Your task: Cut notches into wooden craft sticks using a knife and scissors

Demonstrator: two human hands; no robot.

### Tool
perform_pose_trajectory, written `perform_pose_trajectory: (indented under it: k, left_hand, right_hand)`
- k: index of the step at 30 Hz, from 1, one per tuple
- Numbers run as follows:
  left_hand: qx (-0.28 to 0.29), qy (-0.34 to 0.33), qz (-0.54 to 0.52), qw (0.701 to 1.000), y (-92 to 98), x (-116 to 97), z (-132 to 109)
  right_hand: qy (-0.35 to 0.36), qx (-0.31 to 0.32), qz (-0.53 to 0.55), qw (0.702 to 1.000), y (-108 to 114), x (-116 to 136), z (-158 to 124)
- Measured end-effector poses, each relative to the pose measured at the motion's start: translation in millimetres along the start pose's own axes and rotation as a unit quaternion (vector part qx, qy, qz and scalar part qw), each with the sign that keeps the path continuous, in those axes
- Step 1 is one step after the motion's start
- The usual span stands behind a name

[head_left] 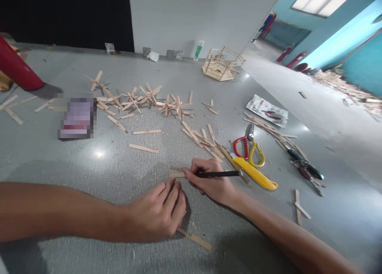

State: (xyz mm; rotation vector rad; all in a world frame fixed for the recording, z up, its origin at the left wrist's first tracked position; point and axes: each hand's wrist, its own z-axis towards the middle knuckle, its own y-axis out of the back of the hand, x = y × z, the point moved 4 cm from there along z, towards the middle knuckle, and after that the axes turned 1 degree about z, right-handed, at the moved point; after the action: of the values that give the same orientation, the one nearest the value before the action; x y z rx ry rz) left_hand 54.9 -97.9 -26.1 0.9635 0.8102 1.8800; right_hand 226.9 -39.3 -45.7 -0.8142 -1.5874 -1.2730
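My right hand [210,180] grips a thin black pencil [219,174], its tip at the end of a small wooden stick [176,175] lying on the grey floor [125,174]. My left hand [158,214] lies fingers-down beside it, its fingertips pressing that stick. Another wooden stick [195,239] pokes out from under the left hand toward me.
A yellow utility knife [255,173] and red-and-yellow scissors [249,148] lie right of my right hand. Loose and glued sticks [143,98] spread ahead. A hexagonal stick frame [222,65], a glue bottle [199,50], pliers [306,168], a packet [267,110] and a red cylinder [16,69] lie farther out.
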Motion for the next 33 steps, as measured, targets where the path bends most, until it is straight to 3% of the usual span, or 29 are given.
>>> perform_pose_trajectory:
  k: [9,12,18,33]
  left_hand:
    - [-0.047,0.014,0.013,0.999,5.2,2,3]
    - [-0.055,0.000,0.011,0.998,6.7,1,2]
    - [-0.048,0.041,0.002,0.998,0.9,3,4]
    - [-0.015,0.047,-0.004,0.999,-2.1,3,4]
  right_hand:
    - [0.007,-0.123,0.075,0.990,39,16,4]
    - [0.014,-0.089,0.078,0.993,35,19,0]
    - [-0.030,0.017,0.015,0.999,7,3,-5]
    - [-0.026,0.026,-0.017,0.999,0,2,1]
